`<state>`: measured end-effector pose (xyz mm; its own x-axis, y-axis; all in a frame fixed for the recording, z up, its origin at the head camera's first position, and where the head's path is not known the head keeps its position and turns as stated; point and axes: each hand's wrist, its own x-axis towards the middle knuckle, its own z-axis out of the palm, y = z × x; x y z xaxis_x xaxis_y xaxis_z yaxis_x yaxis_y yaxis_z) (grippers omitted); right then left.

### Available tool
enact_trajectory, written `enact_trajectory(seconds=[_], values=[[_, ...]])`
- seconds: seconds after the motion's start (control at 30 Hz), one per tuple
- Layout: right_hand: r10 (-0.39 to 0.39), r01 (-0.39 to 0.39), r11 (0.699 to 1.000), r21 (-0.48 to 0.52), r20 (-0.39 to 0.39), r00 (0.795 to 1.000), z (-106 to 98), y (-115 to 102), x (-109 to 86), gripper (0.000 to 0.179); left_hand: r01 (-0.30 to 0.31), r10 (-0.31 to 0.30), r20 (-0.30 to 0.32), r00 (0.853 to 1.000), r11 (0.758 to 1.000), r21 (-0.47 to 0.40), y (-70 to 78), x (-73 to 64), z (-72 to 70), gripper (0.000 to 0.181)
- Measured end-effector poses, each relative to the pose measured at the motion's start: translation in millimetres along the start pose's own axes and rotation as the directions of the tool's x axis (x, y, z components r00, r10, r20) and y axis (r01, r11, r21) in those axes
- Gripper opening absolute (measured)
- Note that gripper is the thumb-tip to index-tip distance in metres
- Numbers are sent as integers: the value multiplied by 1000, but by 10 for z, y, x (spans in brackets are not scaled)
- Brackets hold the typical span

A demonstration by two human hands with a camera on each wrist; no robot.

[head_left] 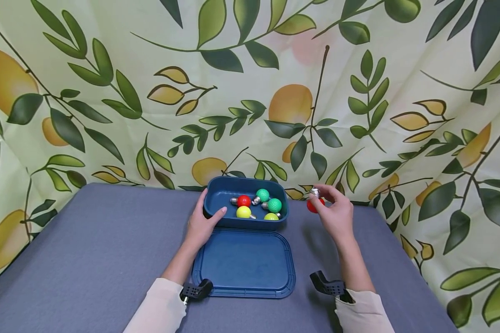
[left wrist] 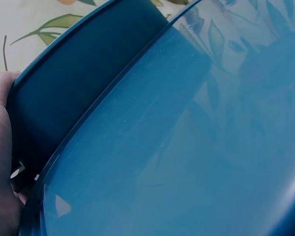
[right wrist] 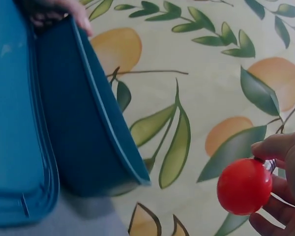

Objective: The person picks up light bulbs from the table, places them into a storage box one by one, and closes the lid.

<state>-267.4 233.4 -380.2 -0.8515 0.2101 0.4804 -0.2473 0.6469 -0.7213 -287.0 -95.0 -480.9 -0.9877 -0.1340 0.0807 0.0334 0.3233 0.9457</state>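
Observation:
A dark blue plastic box stands near the back of the table, holding a red bulb, green bulbs and yellow bulbs, all with silver screw bases. My left hand grips the box's left end, thumb at the front rim. To the right of the box, my right hand pinches another red light bulb by its silver base, the red globe hanging downward. This bulb is raised above the table and apart from the box.
Flat in front of the box lies its blue lid. A grey cloth covers the table. Behind and at the sides hangs a curtain printed with leaves and fruit. Each wrist wears a black camera mount.

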Motion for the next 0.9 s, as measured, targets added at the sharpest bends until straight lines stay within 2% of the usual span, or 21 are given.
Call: enact_trajectory(seconds=[0.13, 0.57, 0.77, 0.9], values=[[2, -3, 998, 57, 16, 1000, 83, -34, 3, 31, 0, 0, -1, 1000, 1000, -2, -3, -1, -1, 89], [6, -5, 975, 223, 0, 1000, 232, -278, 39, 29, -6, 6, -2, 1000, 1000, -9, 4, 1, -3, 88], [-54, 44, 962, 269, 29, 998, 318, -340, 50, 29, 2, -2, -6, 1000, 1000, -14, 2, 8, -1, 88], [-88, 73, 967, 244, 49, 995, 389, -345, 44, 29, -4, 4, -8, 1000, 1000, -2, 1, 4, -1, 88]])
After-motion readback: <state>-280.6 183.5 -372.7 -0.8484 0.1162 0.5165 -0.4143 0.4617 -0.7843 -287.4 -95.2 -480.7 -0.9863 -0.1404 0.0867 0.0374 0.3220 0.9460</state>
